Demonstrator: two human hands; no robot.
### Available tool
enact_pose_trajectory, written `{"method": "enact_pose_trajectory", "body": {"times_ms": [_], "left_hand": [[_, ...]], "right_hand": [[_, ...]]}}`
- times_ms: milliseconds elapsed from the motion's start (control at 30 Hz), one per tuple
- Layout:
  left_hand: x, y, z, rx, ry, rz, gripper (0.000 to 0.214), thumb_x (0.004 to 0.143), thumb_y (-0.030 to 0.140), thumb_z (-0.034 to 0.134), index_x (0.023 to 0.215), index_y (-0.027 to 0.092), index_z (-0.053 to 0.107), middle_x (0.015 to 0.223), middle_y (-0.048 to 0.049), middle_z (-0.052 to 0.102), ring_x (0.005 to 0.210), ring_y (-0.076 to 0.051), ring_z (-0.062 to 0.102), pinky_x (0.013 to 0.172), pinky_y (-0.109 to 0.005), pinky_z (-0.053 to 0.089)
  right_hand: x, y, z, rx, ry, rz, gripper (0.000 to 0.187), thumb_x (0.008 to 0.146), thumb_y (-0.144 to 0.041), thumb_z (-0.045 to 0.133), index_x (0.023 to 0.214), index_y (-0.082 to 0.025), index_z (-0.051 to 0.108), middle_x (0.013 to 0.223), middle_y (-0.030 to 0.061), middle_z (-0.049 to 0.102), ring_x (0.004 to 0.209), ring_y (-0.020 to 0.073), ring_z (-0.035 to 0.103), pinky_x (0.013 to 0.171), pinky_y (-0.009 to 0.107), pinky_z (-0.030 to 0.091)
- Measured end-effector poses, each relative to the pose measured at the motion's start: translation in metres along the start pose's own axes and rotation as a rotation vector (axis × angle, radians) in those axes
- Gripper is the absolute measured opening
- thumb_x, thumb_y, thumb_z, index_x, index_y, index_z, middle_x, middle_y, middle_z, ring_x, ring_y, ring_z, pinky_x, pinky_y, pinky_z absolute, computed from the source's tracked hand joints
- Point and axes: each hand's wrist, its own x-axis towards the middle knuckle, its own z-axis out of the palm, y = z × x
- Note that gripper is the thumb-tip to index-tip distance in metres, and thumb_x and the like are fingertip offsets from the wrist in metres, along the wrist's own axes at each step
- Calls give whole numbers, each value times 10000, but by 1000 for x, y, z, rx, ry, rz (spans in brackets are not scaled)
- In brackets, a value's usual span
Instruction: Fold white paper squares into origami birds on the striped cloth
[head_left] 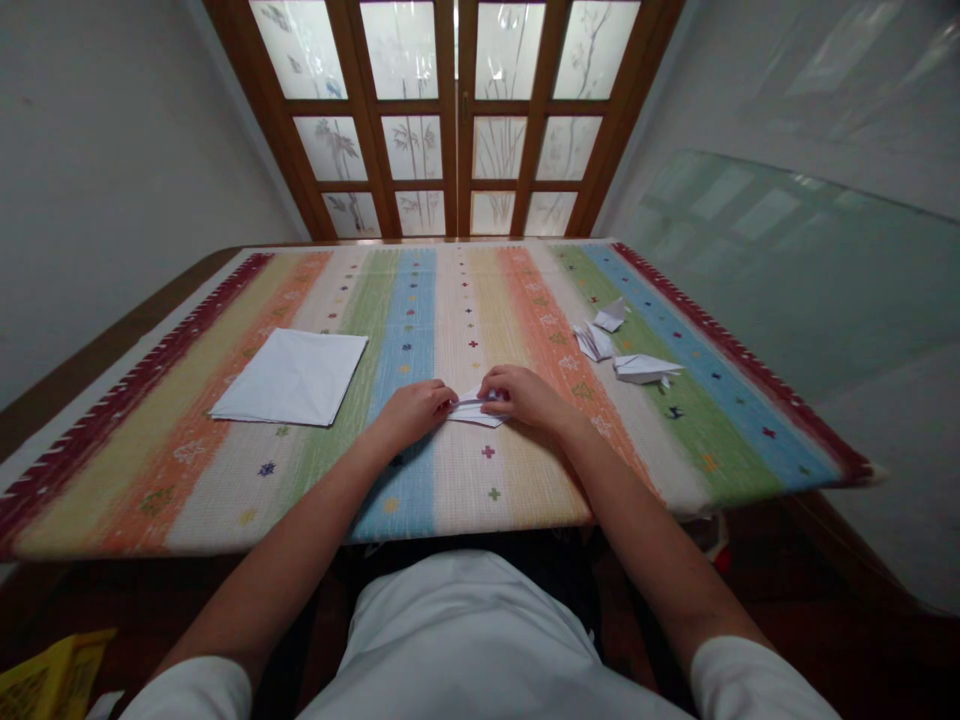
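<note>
Folded white paper (472, 412) on the striped tablecloth (525, 500) toward its near edge, left hand (421, 410) pinching one end, right hand (523, 394) with fingers clamped on the other, square white sheets (291, 377) leftward, three folded paper shapes (643, 370) rightward, glass-paned doors (457, 130) beyond.

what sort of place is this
Probably a room in someone's home, going by the striped tablecloth, the wood-framed glass doors beyond it and the folded paper pieces lying on the cloth.
</note>
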Motion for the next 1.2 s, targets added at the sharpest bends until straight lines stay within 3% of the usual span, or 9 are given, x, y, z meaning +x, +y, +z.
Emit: {"method": "enact_pose_trajectory", "body": {"times_ms": [167,433,700,1200], "left_hand": [[1,0,-2,1,-33,67,185,1020,143,617,1070,165,793,1056,-94,765,928,-207,714,822,-295,534],[2,3,-7,25,-86,56,219,985,124,610,1098,175,790,1068,-98,776,925,-224,717,823,-313,539],[3,1,-4,23,-54,89,207,957,117,626,1027,196,804,1010,-101,776,916,-235,719,832,-320,544],[0,4,-3,27,-47,96,243,986,110,568,1057,164,795,1030,-122,755,959,-249,712,876,-353,557]], "right_hand": [[1,5,3,-18,13,-69,59,899,-166,833,956,-179,845,1032,104,749,996,226,672,890,328,492],[-2,-2,1,-98,-5,-31,82,930,-215,803,970,-207,874,1052,98,758,934,216,691,837,313,486],[-6,-14,-4,-218,-34,4,133,974,-258,759,994,-228,887,1058,94,787,904,212,697,787,306,465],[-3,-1,1,-185,-2,-59,160,974,-169,727,979,-211,881,1051,122,825,1014,254,686,838,334,477]]}}
